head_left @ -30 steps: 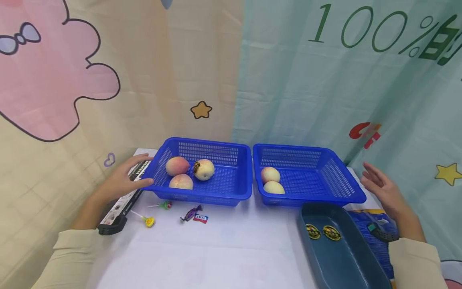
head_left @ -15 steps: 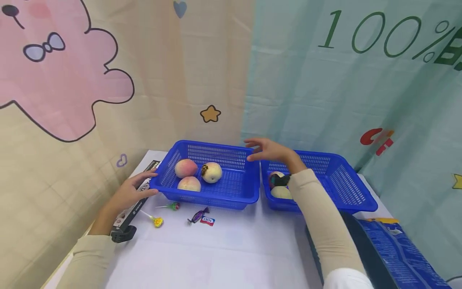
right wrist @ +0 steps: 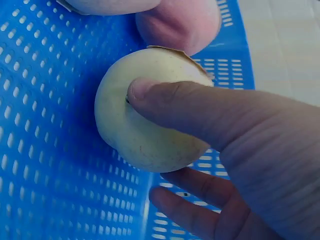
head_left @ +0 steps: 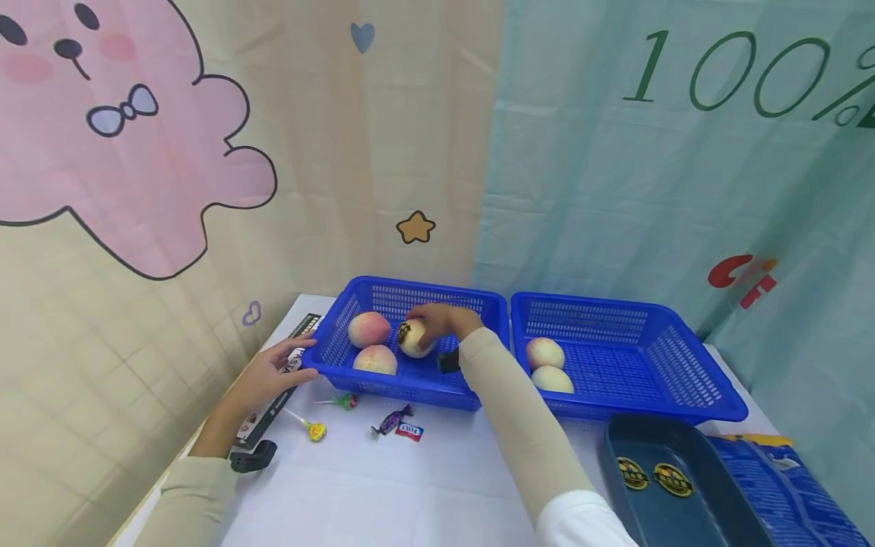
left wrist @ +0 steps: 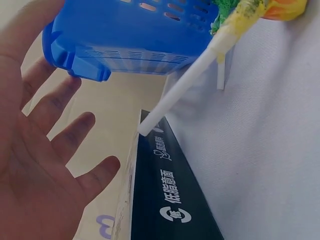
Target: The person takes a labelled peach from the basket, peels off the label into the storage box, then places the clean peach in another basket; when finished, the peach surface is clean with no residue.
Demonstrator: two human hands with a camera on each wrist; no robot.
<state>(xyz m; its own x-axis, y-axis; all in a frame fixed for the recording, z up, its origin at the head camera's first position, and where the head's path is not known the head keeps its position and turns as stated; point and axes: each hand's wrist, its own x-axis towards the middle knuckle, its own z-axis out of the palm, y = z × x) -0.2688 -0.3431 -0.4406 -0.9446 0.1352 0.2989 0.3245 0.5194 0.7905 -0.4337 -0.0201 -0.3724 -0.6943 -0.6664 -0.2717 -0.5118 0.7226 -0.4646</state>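
Note:
My right hand (head_left: 447, 320) is inside the left blue basket (head_left: 417, 392), gripping a pale peach (right wrist: 145, 145) that bears a black-and-gold sticker. In the right wrist view the thumb presses on its upper face and fingers reach round beneath it. Two pinkish peaches, one behind (head_left: 369, 330) and one in front (head_left: 375, 361), lie to its left in the same basket. My left hand (head_left: 270, 377) is at that basket's left edge, fingers spread. In the left wrist view a fingertip touches the rim corner, and the palm holds nothing.
To the right, a second blue basket (head_left: 615, 376) holds two peaches (head_left: 544, 354). In front stand a dark tray (head_left: 629, 433) with two round stickers and a blue packet (head_left: 786, 479). Lollipops (head_left: 316, 431), a purple candy (head_left: 393, 420) and a black box (head_left: 263, 427) lie at left.
My right hand has swung from the far right, across the right basket, into the left basket and taken hold of the stickered peach. The left hand stays at the rim; the head view has shifted.

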